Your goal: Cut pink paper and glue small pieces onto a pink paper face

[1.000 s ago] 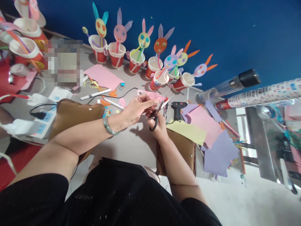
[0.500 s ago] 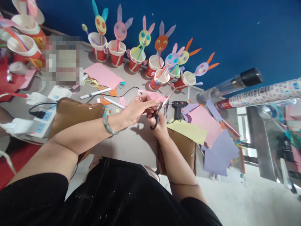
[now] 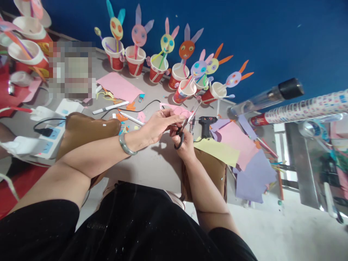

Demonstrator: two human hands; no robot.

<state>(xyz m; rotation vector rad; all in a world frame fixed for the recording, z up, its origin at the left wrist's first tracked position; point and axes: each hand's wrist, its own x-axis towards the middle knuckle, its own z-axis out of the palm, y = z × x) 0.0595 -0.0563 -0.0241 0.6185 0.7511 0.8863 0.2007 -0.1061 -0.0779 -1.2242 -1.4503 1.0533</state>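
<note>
My left hand (image 3: 162,124) pinches a piece of pink paper (image 3: 178,110) with rounded outlines drawn on it. Close beside it, my right hand (image 3: 186,144) is closed around the black handles of a pair of scissors (image 3: 179,139). Their blades are apart and meet the right end of the pink paper. My left fingertips partly cover the paper and the scissors' pivot. A black glue gun (image 3: 207,126) lies just right of the blades. White pens (image 3: 110,107) and paper scraps lie left of my left hand.
Several paper cups (image 3: 135,61) with paper rabbit heads line the blue wall. Coloured sheets (image 3: 251,177) overlap at the right, near a stack of cups (image 3: 301,108) and a clear tube (image 3: 255,101). Power strips (image 3: 51,139) and a brown cushion (image 3: 87,132) are at the left.
My right hand and the scissors have shifted very slightly. Otherwise the hands, the pink paper and the things on the table look the same.
</note>
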